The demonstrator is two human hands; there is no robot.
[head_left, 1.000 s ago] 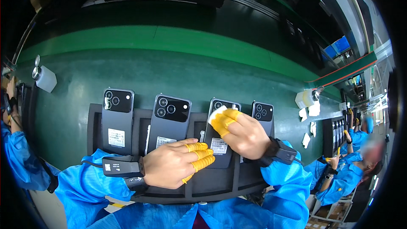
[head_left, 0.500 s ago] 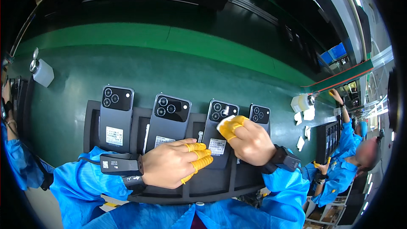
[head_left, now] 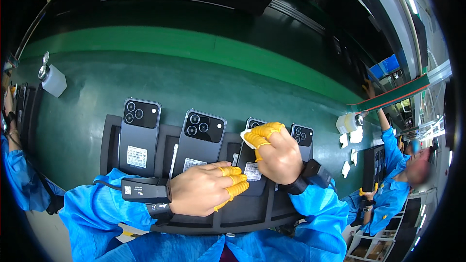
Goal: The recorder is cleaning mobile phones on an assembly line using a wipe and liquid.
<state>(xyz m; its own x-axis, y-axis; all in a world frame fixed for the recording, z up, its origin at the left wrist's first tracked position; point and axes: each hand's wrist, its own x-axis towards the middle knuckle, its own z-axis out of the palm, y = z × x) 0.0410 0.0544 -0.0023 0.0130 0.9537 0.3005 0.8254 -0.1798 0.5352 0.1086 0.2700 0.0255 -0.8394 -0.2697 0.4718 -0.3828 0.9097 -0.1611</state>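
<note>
The dark grey phone (head_left: 248,158), third from the left of four, lies back up in a black tray (head_left: 242,223), its camera end pointing away from the person and its long axis running nearly straight out from the body. The right hand (head_left: 279,157) pinches a folded white wipe (head_left: 247,140) over it, and those fingers hide much of the camera block. The left hand (head_left: 208,190) lies palm down, fingers extended and grasping nothing, across this phone's lower left edge; it also covers the lower part of the second phone (head_left: 200,149). Yellow finger covers sheathe several fingers of both hands. The tray's compartments also hold the first phone (head_left: 139,138) and the fourth phone (head_left: 303,137), the latter partly behind the right hand. Farther out on the green table (head_left: 194,80) are a white bottle (head_left: 54,82), lid raised, at left, and a yellowish bottle (head_left: 346,123) beside crumpled wipes (head_left: 356,135) at right. A co-worker (head_left: 388,184) beyond touches another black tray (head_left: 371,167).
</note>
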